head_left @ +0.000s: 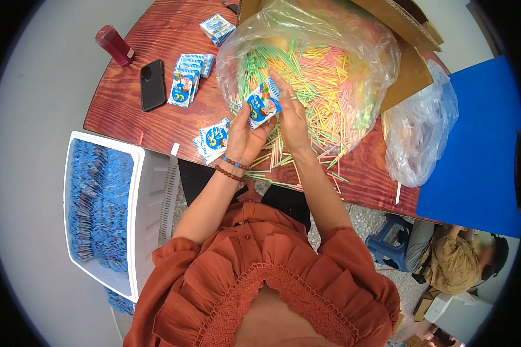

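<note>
The left hand [248, 137] holds 1 blue-white packet [264, 103], right hand [293, 122] at its edge.

Left hand [248, 139] curled, palm up; right hand [295, 124] close beside; forearms [321, 184] extended, converging.

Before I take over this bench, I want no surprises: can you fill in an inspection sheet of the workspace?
Surface: red-brown table, loose sticks near its front edge.
Job's things: blue-and-white packet in hand; more packets at left; coloured sticks heaped in an open clear bag.
Clutter: black phone, red container, crumpled clear bag.
Hands: left hand holds the packet; right hand at its right side, grip unclear.
Cables: nothing seen.
Surroundings: white bin at left; blue stool and another person at lower right.
</note>
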`<state>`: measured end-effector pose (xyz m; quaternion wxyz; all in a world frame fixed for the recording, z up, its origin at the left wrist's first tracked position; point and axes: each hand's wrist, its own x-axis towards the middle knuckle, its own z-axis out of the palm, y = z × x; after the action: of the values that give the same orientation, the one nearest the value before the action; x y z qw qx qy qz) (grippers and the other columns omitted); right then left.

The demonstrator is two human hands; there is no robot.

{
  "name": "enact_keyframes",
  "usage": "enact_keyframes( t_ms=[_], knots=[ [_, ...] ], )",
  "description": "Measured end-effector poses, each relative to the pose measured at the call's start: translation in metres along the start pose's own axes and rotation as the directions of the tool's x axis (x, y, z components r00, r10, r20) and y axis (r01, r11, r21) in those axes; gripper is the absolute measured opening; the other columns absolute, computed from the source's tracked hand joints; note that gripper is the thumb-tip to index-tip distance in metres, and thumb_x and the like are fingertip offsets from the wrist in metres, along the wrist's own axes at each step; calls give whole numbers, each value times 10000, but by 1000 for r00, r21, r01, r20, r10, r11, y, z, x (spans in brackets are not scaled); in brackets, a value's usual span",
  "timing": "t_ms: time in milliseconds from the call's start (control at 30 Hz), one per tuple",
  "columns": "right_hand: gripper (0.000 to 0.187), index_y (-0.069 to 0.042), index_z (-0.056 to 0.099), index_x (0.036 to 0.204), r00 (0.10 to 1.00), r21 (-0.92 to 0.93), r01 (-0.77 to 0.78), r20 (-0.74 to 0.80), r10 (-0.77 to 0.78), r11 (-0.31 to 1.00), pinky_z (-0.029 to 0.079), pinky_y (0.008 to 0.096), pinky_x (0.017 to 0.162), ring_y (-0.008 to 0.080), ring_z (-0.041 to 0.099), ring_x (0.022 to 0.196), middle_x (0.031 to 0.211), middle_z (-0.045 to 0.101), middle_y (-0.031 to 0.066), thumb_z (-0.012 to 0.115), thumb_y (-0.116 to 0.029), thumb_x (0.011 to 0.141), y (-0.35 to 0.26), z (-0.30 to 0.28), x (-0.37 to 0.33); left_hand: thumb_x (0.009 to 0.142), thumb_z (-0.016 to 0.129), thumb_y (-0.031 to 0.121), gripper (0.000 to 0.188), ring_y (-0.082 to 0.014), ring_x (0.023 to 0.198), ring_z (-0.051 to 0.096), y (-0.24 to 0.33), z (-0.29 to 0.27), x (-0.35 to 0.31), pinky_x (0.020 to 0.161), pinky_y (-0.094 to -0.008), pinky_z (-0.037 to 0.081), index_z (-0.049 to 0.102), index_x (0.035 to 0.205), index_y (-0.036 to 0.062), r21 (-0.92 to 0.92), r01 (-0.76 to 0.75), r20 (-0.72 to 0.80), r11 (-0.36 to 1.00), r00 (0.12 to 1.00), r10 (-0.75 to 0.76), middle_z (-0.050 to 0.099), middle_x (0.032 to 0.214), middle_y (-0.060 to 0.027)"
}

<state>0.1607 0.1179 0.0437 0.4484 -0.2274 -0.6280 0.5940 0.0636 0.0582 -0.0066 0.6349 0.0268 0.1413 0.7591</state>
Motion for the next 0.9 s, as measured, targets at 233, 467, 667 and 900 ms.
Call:
enact_keyframes(
  t_ms=[233,467,667,900],
  knots=[
    [452,18,444,1320,981,460,160,-175,-88,874,397,404,1039,251,535,1141,1232,544,149,383,-324,1032,-12,-14,17,934,622,190,359,-235,1106,587,9,-7,3,968,-424,492,521,1240,33,-131,-28,29,991,999,33,612,1200,-106],
    [318,13,600,1104,962,72,-263,-51,267,962,362,175,528,52,490,589,665,487,-46,527,-275,991,4,0,12,917,608,45,243,-202,979,653,35,-6,-3,900,-363,543,558,1151,8,121,-196,-99,973,973,208,656,1078,-93],
    [201,-6,698,950,965,-228,-149,178,191,962,385,219,566,32,490,652,717,607,-25,654,-192,890,23,59,47,929,610,84,192,-177,919,650,80,-19,-15,811,-323,545,576,1099,0,177,-384,-117,906,906,407,651,1048,-99],
    [362,7,705,957,926,-665,15,292,241,747,495,411,750,332,673,845,909,692,213,679,-322,807,88,125,125,916,624,138,221,-161,939,601,124,-68,-53,835,-331,492,596,1103,24,802,-393,-150,449,595,789,635,1038,-69]
  ],
)
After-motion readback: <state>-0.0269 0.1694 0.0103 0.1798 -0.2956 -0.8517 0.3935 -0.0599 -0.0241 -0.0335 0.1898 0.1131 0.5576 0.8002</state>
